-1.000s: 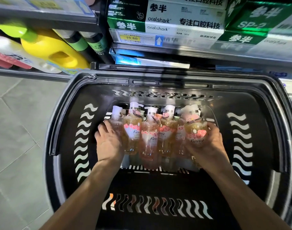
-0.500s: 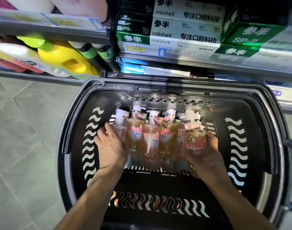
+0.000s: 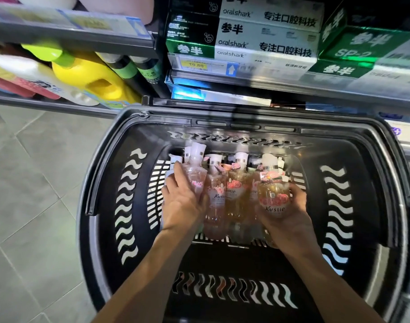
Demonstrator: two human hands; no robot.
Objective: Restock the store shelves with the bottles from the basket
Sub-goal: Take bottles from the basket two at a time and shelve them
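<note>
A black plastic basket (image 3: 101, 183) holds a row of several clear pump bottles with rose labels and white caps. My left hand (image 3: 183, 201) is wrapped around the leftmost pinkish bottle (image 3: 196, 176), which sits higher than its neighbours. My right hand (image 3: 290, 215) grips the rightmost amber bottle (image 3: 272, 197) from below and the side, also raised above the row. Two bottles (image 3: 225, 201) stand between my hands, untouched. The bottoms of the bottles are hidden by my hands.
Store shelves (image 3: 71, 31) rise just beyond the basket. A yellow jug (image 3: 92, 78) and dark bottles with green labels (image 3: 134, 68) lie on the low left shelf. Stacked toothpaste boxes (image 3: 264, 43) fill the shelf ahead. Grey floor tiles (image 3: 31, 183) lie to the left.
Both hands have closed on the end bottles and lifted them a little out of the row. The view has shifted down and the shelves appear lower in frame.
</note>
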